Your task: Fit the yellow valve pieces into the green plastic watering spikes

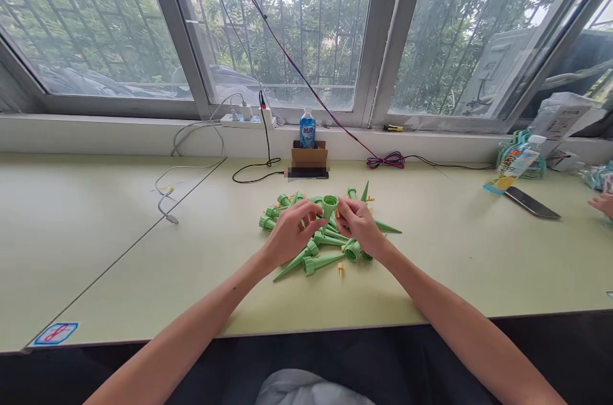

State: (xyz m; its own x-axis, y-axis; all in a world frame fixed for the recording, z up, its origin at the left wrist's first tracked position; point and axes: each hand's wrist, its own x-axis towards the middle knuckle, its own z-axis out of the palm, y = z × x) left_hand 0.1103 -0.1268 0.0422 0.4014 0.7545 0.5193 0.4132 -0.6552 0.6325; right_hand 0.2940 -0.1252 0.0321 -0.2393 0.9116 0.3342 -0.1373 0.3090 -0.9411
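Observation:
Between my two hands a green plant watering spike [330, 206] stands upright, its wide cup end facing up. My left hand [294, 229] has its thumb and fingers closed on the spike's left side. On the other side my right hand [359, 226] pinches a small yellow tip [338, 213] close against the cup. Under and around both hands lies a loose pile of green spikes [330, 260], some with yellow pieces among them. One yellow tip [341, 269] rests apart, at the pile's front. My fingers hide part of the held spike.
Behind the pile stand a phone [309, 173], a cardboard box [310, 154] and a blue bottle [308, 129]. Cables [385, 160] lie along the back. At right are a drink bottle [514, 168], a dark phone [532, 203] and another person's hand [603, 203].

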